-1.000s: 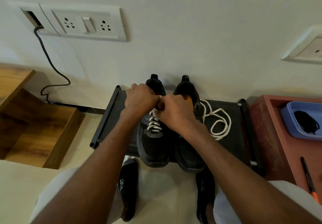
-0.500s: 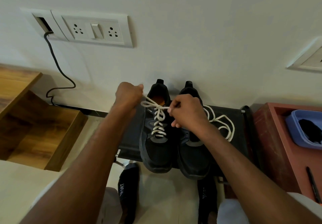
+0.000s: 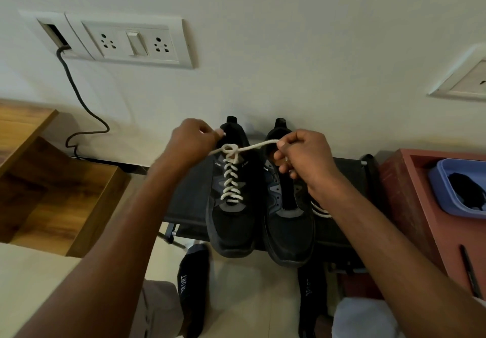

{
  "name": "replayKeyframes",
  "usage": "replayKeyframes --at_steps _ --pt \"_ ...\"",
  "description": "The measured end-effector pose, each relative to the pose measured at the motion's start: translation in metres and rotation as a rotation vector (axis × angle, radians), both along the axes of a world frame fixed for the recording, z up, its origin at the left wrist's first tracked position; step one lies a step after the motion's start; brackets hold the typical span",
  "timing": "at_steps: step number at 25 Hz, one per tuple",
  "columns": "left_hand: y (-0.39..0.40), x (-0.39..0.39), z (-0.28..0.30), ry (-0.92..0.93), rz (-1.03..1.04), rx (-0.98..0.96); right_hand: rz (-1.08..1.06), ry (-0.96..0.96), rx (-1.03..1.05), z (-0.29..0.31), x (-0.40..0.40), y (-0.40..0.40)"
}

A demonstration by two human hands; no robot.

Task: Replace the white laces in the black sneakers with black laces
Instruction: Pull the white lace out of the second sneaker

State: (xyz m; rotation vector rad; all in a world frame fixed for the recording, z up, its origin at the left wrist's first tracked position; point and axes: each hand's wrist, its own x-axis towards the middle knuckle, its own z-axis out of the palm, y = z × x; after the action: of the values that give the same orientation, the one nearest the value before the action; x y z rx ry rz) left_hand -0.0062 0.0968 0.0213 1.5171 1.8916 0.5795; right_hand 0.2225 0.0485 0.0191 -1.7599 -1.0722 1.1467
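Half a second ago the left hand point(image 3: 193, 138) was up by the collar of the left sneaker point(image 3: 231, 193) and the right hand point(image 3: 302, 156) sat low and close to the knot, over the right sneaker point(image 3: 288, 219); now the two hands are spread well apart and the white lace point(image 3: 230, 177) runs taut between them, with the knot point(image 3: 231, 151) drawn small over the top eyelets of the left sneaker. The left hand pinches one end of the lace between thumb and curled fingers, and the right hand pinches the other end, its remaining fingers curled beneath. There are two black sneakers, side by side and touching, toes toward the person, on a black rack point(image 3: 189, 201) against the wall. Only the left one is laced, with about six white crossings; the right one shows a bare tongue. A second white lace point(image 3: 319, 210) lies on the rack just right of the right sneaker, mostly hidden by the right forearm. Two feet in black socks point(image 3: 193, 280) rest on the floor below the rack. At the right, on a red stand point(image 3: 402, 193), one blue tray point(image 3: 444, 190) holds a dark bundle point(image 3: 468, 190), possibly the black laces, though it is too indistinct to be sure. One wall socket plate point(image 3: 131, 40) with two outlets and one switch has one cable point(image 3: 79, 98) hanging beside it.
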Motion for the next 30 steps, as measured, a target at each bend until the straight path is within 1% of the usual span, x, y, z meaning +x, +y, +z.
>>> replayKeyframes --at_steps 1,2,5,9,10,11,12,13,14,16,17,19,21,23,26,28,30 --pt "-0.005 0.005 0.001 0.086 -0.103 -0.057 -0.042 -0.087 0.044 -0.001 0.005 0.002" --pt "-0.007 0.007 0.003 0.138 -0.152 -0.083 -0.077 -0.211 0.089 -0.001 0.010 0.004" --pt "-0.008 0.000 0.006 0.270 -0.157 -0.108 -0.107 -0.625 0.155 0.001 0.015 -0.001" --pt "-0.014 -0.010 0.010 0.707 -0.028 -0.121 -0.092 -0.886 0.190 0.005 0.010 -0.008" --pt "-0.016 -0.009 0.009 0.774 -0.033 -0.130 -0.058 -0.941 0.223 0.004 0.009 -0.008" --pt "-0.016 -0.006 0.009 0.793 -0.063 -0.132 -0.003 -0.963 0.275 0.003 0.006 -0.007" --pt "-0.015 -0.003 0.008 0.769 -0.101 -0.110 0.075 -0.948 0.338 0.000 0.001 -0.005" --pt "-0.014 -0.001 0.008 0.704 -0.142 -0.061 0.164 -0.896 0.394 -0.003 -0.006 -0.003" --pt "-0.013 0.002 0.009 0.602 -0.181 -0.014 0.246 -0.821 0.418 -0.005 -0.016 -0.001" --pt "-0.012 0.010 0.009 0.391 -0.258 0.014 0.355 -0.701 0.373 -0.008 -0.035 0.004" --pt "-0.013 0.014 0.007 0.333 -0.300 0.001 0.386 -0.679 0.334 -0.010 -0.042 0.006" --pt "-0.016 0.021 0.000 0.324 -0.349 -0.003 0.455 -0.680 0.291 -0.015 -0.052 0.007" --pt "-0.017 0.024 -0.004 0.336 -0.319 0.018 0.511 -0.694 0.283 -0.020 -0.056 0.006" --pt "-0.015 0.025 -0.002 0.317 -0.251 0.018 0.511 -0.677 0.293 -0.023 -0.055 0.006" --pt "-0.013 0.023 -0.001 0.231 -0.120 -0.016 0.493 -0.669 0.296 -0.025 -0.054 0.005" --pt "-0.013 0.021 -0.001 0.118 -0.031 -0.026 0.497 -0.671 0.291 -0.025 -0.052 0.004" --pt "-0.009 0.020 -0.001 -0.064 0.056 -0.085 0.492 -0.651 0.292 -0.024 -0.052 0.003"
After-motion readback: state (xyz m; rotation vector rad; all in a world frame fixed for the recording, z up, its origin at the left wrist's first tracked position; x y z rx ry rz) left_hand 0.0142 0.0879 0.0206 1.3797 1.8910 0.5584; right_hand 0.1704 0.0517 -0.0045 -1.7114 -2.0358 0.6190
